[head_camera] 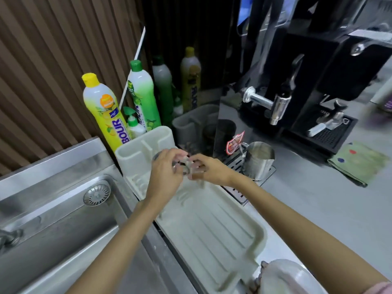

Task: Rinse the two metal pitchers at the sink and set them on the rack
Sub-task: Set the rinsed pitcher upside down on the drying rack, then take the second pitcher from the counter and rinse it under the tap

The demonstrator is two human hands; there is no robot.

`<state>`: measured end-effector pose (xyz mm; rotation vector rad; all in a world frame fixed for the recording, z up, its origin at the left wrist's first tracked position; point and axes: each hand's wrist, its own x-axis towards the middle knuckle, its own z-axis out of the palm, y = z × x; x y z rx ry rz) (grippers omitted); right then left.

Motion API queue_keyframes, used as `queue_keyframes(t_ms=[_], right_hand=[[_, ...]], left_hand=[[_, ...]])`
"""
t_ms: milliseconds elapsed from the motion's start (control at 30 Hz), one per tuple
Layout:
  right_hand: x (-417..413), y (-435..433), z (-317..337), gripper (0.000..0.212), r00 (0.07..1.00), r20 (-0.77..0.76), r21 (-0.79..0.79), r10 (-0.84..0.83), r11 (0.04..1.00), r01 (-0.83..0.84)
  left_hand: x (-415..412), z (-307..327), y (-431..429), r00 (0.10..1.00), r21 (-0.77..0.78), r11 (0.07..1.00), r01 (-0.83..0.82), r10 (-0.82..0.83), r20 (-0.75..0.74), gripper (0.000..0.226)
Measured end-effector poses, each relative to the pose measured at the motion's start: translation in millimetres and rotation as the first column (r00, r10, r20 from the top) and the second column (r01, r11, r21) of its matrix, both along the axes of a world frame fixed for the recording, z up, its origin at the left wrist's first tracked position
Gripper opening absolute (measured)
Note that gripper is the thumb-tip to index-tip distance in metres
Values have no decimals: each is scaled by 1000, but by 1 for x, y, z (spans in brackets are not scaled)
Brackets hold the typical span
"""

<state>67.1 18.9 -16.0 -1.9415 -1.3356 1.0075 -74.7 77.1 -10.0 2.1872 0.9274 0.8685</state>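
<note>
Over the far end of the white drying rack (214, 232), my left hand (167, 172) and my right hand (209, 169) meet. Both close on a small shiny metal pitcher (186, 166), which is blurred and mostly hidden by my fingers. Its rounded metal edge peeks out behind my left hand. A larger metal pitcher (258, 160) stands upright on the slotted drip grate (237, 193) to the right of the rack, apart from both hands. The steel sink (53, 219) lies to the left, its drain strainer (96, 193) in view.
Dish-soap bottles, one yellow (101, 109) and one green (143, 96), stand behind the rack's cutlery holder (135, 149). A black coffee machine (307, 85) fills the back right. On the counter at right lies a green cloth (359, 163). A pale rounded object (286, 276) sits at the bottom edge.
</note>
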Motion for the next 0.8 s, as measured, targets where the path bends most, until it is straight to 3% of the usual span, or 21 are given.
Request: queue_keyframes(t_ms=[133,233,333,467,567,633,667,700,733,800], right_hand=[[48,-62,3,29,997,-36,-185,-73,981,65],[77,-98,-2,19,968,-60,-192,-244,954,228],[94,-119,-7,18,912,-173,-161,-372,924,347],[102,-125,-21,17,837,-301,-98,-457,888,450],[96,-123,-27,22,789,-363,-57,-496,857,512],[91,-123,-28,29,755,-397,-36,-522,831,555],[88,-123,-29,32,742,-402,-34,-537,818,574],[86,-123,-29,34,733,-395,-37,-553,807,589],[83,-123,-28,36,729,-379,-46,-569,799,600],[81,-122,-27,36,730,-352,-56,-585,792,608]], left_hand=[[55,16,-34,933,-75,932,354,-358,-45,42],[104,15,-48,883,-91,895,436,-446,-149,54],[147,7,-48,804,-105,871,480,-484,-346,74],[175,-17,-45,686,-92,885,456,-415,-598,89],[173,-24,-54,757,86,933,350,-227,-613,83],[166,-18,-61,783,165,951,263,-110,-612,64],[161,-14,-62,798,104,970,221,-118,-591,52],[154,-6,-63,827,-58,980,190,-192,-529,42],[146,3,-63,849,-303,933,195,-315,-425,36],[129,17,-69,808,-745,593,304,-575,-129,33]])
